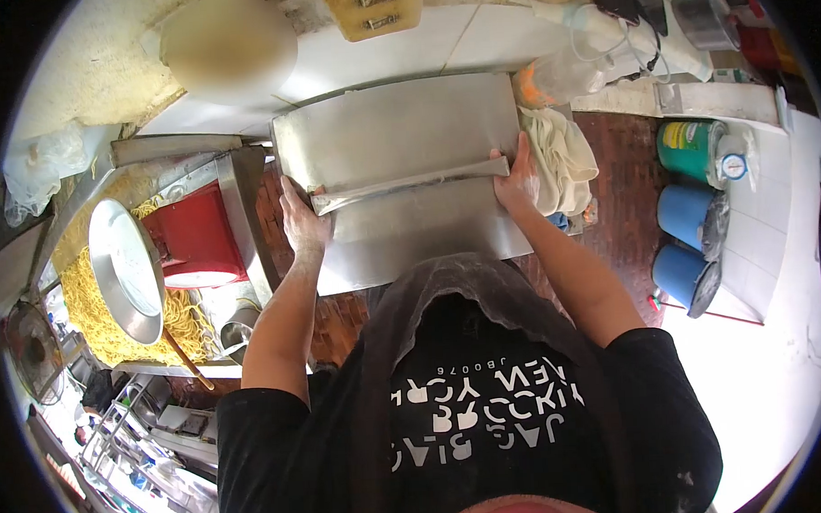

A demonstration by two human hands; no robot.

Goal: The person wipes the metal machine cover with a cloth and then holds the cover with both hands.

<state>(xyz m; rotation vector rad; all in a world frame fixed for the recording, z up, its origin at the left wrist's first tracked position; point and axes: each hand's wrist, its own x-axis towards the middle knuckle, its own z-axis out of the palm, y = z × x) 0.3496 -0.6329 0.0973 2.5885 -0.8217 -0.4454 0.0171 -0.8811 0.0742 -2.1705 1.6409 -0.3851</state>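
Note:
A wide steel cover lies in front of my body, with a narrow raised metal strip across its middle. My left hand grips the left side of the cover by the end of the strip. On the opposite side, my right hand grips the edge, its thumb on top near the other strip end. Both hands look dusted with white powder. Fingers under the edges are hidden. A cream cloth lies just beyond my right hand.
Yellow noodles, a metal bowl and a red container stand at the left. A green bucket and blue buckets stand at the right. A plastic bag lies at the upper right.

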